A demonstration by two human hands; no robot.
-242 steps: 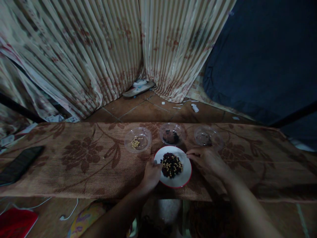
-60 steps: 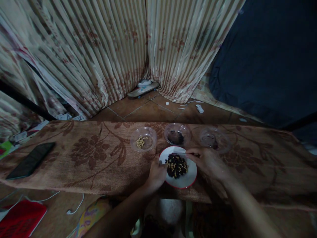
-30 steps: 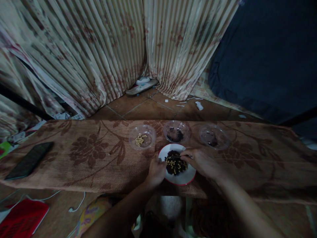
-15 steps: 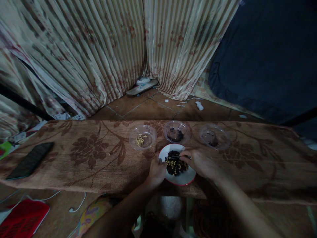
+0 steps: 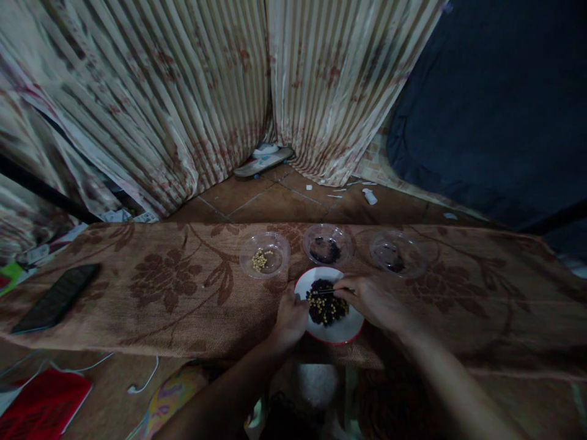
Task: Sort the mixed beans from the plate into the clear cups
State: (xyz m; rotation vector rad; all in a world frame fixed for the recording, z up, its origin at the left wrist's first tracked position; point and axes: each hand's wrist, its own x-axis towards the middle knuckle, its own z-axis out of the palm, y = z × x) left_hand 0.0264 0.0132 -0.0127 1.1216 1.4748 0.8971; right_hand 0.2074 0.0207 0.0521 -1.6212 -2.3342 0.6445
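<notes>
A white plate (image 5: 338,333) with a red rim holds a heap of dark beans (image 5: 322,285) mixed with pale yellow beans (image 5: 320,302). My left hand (image 5: 291,315) grips the plate's left edge, thumb over the rim. Over the heap, my right hand (image 5: 364,294) is closed on thin tweezers (image 5: 324,291), whose tips point left into the beans; whether they pinch one is too small to tell. Behind the plate stand a clear bowl (image 5: 279,247) with yellow beans, a second clear bowl (image 5: 316,232) with black ones, and a third clear bowl (image 5: 408,247) with a few dark reddish ones.
A brown floral cloth (image 5: 183,330) covers the narrow table. A dark phone (image 5: 57,298) lies at its left end. Striped curtains (image 5: 206,91) hang behind, with a skateboard (image 5: 263,162) on the tiled floor. A red bag (image 5: 50,403) and a white cable (image 5: 151,373) are at lower left.
Almost nothing differs. The view has shifted very slightly; both hands keep their hold, and the tweezers stay over the heap.
</notes>
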